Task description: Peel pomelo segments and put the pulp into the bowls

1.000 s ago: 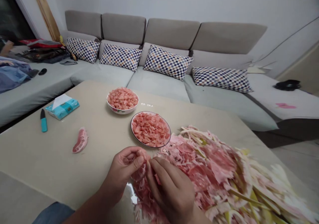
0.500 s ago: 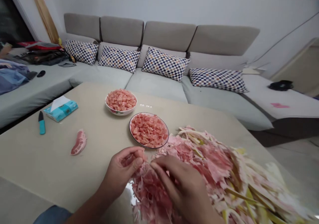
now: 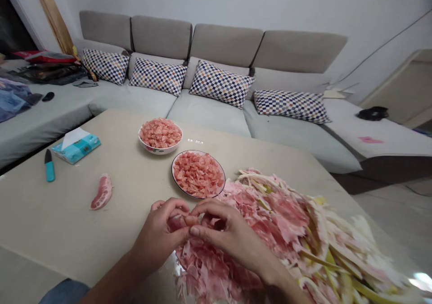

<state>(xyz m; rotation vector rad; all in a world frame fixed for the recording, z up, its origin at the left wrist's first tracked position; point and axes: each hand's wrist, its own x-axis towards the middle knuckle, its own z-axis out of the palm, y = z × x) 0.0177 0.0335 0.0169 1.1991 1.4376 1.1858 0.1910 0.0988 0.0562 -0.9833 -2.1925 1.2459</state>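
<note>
A pomelo segment (image 3: pixel 177 222), mostly covered by fingers, is held in my left hand (image 3: pixel 157 234), which is curled round it. My right hand (image 3: pixel 226 232) meets it from the other side, thumb and forefinger pinched together at the segment's edge. Under and beside both hands spreads a heap of pink membrane and pale peel (image 3: pixel 276 218). Just beyond them stands a dark-rimmed plate (image 3: pixel 173 176) piled with pomelo pulp (image 3: pixel 199 173). Another pomelo segment (image 3: pixel 102 192) lies by itself on the table to the left.
A white bowl (image 3: pixel 161 151) of pulp stands behind the plate. On the table's left are a blue tissue pack (image 3: pixel 79 146) and a small knife with a turquoise handle (image 3: pixel 50 171). A grey sofa (image 3: pixel 209 115) with checked cushions (image 3: pixel 221 83) runs along the far side.
My right hand has turned and moved up and left, so its thumb and forefinger now meet my left fingertips at the segment. The view has shifted slightly.
</note>
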